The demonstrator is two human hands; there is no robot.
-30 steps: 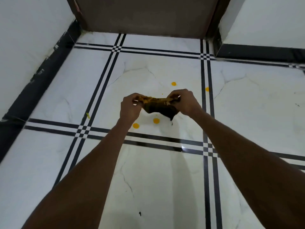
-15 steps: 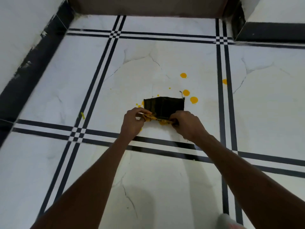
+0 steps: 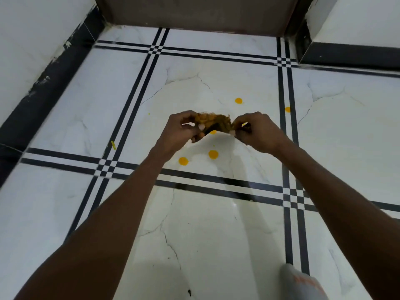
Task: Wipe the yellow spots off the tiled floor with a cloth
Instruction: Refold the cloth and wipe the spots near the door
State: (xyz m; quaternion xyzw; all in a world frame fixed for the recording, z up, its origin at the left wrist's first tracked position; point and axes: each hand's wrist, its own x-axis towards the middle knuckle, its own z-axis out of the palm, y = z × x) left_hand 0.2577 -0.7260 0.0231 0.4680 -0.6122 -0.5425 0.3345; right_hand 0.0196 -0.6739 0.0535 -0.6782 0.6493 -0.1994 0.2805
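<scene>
A small dark cloth [image 3: 214, 123], stained yellow and bunched up, hangs in the air above the floor. My left hand [image 3: 180, 131] pinches its left end and my right hand [image 3: 256, 132] pinches its right end. Several round yellow spots lie on the white tiled floor [image 3: 216, 224]: one spot [image 3: 183, 161] and another spot [image 3: 213, 154] just below my hands, a third spot [image 3: 238, 100] beyond them. One more spot [image 3: 287, 109] sits by the right black line. A spot [image 3: 213, 132] shows partly under the cloth. A yellow streak [image 3: 113, 145] lies to the left.
White walls with black skirting [image 3: 43, 83] run along the left and at the back right. A brown door [image 3: 201, 11] closes the far end. A grey sock or shoe tip [image 3: 300, 282] shows at the bottom right. Black double lines cross the tiles.
The cloth was pressed flat on the floor half a second ago. Both hands have lifted it off the tile and bunched it between them, and the view has tilted up.
</scene>
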